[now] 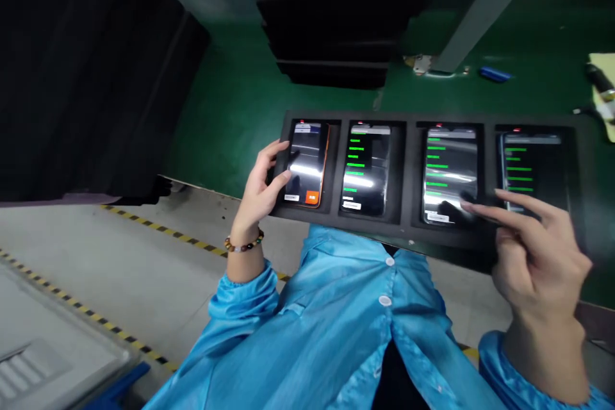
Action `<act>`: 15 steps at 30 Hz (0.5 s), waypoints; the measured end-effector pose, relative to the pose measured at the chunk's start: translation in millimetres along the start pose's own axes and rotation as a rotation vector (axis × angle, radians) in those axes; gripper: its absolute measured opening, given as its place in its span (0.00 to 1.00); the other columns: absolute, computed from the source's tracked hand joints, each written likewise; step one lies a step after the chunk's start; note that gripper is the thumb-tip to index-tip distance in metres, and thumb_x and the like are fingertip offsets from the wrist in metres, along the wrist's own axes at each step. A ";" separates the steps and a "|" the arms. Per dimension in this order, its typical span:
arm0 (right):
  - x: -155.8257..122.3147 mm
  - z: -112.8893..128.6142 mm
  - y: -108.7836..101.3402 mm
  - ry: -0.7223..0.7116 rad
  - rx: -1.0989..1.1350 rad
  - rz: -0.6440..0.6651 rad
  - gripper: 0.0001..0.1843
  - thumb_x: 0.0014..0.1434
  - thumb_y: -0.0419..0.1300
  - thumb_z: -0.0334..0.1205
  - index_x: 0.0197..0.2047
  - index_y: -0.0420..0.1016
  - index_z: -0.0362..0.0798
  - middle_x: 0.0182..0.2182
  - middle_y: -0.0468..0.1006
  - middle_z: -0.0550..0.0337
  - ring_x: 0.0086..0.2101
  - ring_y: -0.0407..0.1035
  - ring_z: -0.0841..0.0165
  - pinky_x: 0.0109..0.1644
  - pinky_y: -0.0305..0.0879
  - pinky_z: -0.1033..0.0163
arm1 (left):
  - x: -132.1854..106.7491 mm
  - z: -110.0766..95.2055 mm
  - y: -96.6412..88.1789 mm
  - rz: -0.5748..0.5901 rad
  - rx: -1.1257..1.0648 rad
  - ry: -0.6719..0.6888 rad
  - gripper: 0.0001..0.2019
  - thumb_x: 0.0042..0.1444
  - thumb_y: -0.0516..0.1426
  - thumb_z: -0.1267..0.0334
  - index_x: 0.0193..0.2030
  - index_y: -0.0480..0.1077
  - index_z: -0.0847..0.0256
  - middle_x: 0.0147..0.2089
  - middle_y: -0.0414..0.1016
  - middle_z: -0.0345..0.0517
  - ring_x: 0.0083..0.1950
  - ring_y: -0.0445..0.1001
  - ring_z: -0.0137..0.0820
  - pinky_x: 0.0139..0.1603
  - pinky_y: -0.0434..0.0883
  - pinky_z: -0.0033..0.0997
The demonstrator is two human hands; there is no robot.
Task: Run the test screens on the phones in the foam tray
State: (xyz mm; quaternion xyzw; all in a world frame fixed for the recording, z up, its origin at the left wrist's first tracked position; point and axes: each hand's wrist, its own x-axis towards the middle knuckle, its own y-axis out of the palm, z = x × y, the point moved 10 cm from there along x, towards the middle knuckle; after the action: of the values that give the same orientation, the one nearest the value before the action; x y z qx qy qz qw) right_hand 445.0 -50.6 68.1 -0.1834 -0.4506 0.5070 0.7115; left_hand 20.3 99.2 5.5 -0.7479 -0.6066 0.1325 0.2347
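A long black foam tray (412, 177) lies along the table's near edge, with several smartphones in its slots. My left hand (261, 189) grips the tray's left end, thumb on top beside the leftmost phone (306, 157), which has an orange edge and an orange patch on its screen. Green lines of text glow on the second phone (368, 170), the third phone (450, 173) and the rightmost phone (531, 163). Over the tray's right part, my right hand (541, 253) holds nothing. Its index finger points onto the third phone's lower right; another finger reaches over the rightmost phone.
Stacked black trays (331, 19) stand behind on the green table (225, 96). A dark stack (81, 77) rises at left. A grey post (490, 9), a blue cap-like piece (494, 74) and a black pen-like tool (599, 81) on yellow paper (603, 62) are at the back right.
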 end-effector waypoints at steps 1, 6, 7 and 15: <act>-3.7 -2.8 -0.1 0.000 -0.005 0.013 0.19 0.72 0.57 0.33 0.56 0.86 0.58 0.56 0.83 0.54 0.61 0.78 0.55 0.61 0.73 0.48 | 0.3 0.0 -0.2 -0.005 0.004 -0.004 0.29 0.71 0.62 0.51 0.77 0.67 0.48 0.81 0.65 0.51 0.83 0.63 0.51 0.81 0.67 0.56; -10.6 -7.4 11.3 0.007 -0.034 0.109 0.21 0.72 0.56 0.34 0.59 0.86 0.56 0.56 0.83 0.52 0.64 0.75 0.54 0.68 0.69 0.43 | 1.2 -3.5 0.8 -0.007 0.039 -0.010 0.29 0.71 0.62 0.50 0.76 0.67 0.48 0.80 0.65 0.50 0.83 0.63 0.52 0.82 0.67 0.59; -10.7 -11.2 6.5 0.029 -0.025 0.077 0.21 0.71 0.55 0.34 0.59 0.86 0.56 0.55 0.83 0.53 0.64 0.76 0.55 0.68 0.70 0.44 | 0.9 -5.2 1.0 -0.010 0.040 -0.009 0.29 0.71 0.62 0.50 0.76 0.67 0.48 0.80 0.65 0.50 0.83 0.63 0.52 0.82 0.67 0.59; -34.5 -63.3 -54.5 0.260 -0.188 -0.216 0.21 0.68 0.55 0.38 0.53 0.89 0.54 0.49 0.85 0.53 0.60 0.78 0.54 0.66 0.75 0.45 | -3.5 -25.1 4.5 -0.042 0.129 0.048 0.32 0.69 0.63 0.48 0.77 0.65 0.46 0.84 0.58 0.51 0.85 0.59 0.53 0.82 0.66 0.61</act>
State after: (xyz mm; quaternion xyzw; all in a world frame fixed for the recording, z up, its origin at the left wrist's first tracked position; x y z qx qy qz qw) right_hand 524.9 -91.6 58.1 -0.2636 -0.4173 0.3553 0.7939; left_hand 35.4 90.4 24.3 -0.7212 -0.6066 0.1482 0.2999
